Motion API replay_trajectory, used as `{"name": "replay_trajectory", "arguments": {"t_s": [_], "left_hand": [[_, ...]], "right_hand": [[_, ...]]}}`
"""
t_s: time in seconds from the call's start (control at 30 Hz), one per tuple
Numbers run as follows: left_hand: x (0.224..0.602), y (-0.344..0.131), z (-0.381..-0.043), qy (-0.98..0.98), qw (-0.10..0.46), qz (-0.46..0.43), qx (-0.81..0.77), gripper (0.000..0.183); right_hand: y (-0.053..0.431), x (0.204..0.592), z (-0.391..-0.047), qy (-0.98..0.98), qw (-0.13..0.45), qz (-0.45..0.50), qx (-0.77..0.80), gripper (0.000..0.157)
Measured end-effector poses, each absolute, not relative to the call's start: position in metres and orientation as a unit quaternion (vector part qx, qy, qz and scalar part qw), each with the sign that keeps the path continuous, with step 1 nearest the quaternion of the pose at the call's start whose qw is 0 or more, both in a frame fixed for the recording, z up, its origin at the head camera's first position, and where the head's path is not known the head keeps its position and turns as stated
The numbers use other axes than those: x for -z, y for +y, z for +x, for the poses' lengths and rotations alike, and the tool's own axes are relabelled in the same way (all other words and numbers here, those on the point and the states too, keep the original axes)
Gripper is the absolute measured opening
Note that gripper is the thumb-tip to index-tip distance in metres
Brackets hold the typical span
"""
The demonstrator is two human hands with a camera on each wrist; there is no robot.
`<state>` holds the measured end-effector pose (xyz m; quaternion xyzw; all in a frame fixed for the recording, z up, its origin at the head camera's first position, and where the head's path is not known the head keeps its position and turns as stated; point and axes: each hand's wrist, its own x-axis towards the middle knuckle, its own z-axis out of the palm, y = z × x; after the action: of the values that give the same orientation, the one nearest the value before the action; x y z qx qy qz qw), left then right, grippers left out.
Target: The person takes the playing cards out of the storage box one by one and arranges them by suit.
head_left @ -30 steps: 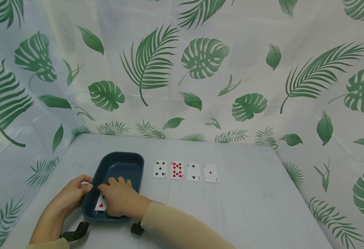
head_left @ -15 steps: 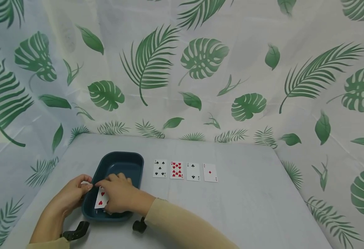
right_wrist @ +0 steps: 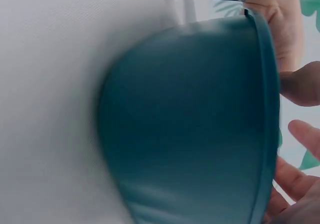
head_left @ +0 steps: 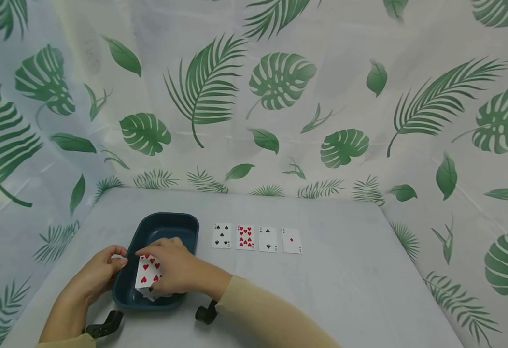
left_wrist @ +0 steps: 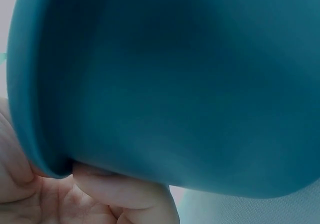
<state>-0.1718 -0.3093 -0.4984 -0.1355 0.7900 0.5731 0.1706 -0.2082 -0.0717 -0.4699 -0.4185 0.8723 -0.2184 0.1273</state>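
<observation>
A dark blue rectangular tub (head_left: 171, 227) stands at the left of the table. My left hand (head_left: 97, 270) pinches its left rim, and in the left wrist view its fingers (left_wrist: 125, 191) lie against the outer wall under the lip. Inside the tub's near half, my right hand (head_left: 177, 266) holds a playing card with hearts (head_left: 145, 276), thumb at the left and fingers hiding the card's right side. Beneath that card, edges of other playing cards (head_left: 150, 294) show. From the right wrist, the tub's outer wall (right_wrist: 190, 114) hides the cards.
Right of the tub, a row of face-up cards lies on the white table (head_left: 332, 285): a five of spades (head_left: 221, 236), a many-pip hearts card (head_left: 245, 238), a two of clubs (head_left: 268, 240) and an ace of diamonds (head_left: 291, 240). A leaf-patterned curtain (head_left: 236, 96) stands behind.
My right hand has shifted right and lifted the hearts card, so more of its face shows above the other cards. The left hand keeps its place on the rim.
</observation>
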Motion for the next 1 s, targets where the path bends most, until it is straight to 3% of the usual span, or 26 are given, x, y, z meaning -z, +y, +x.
{"name": "replay_trajectory", "arguments": {"t_s": [1.0], "left_hand": [[0.499, -0.304, -0.169, 0.789, 0.154, -0.140, -0.578, 0.021]], "right_hand": [[0.010, 0.472, -0.202, 0.860, 0.108, -0.394, 0.306, 0.079]]}}
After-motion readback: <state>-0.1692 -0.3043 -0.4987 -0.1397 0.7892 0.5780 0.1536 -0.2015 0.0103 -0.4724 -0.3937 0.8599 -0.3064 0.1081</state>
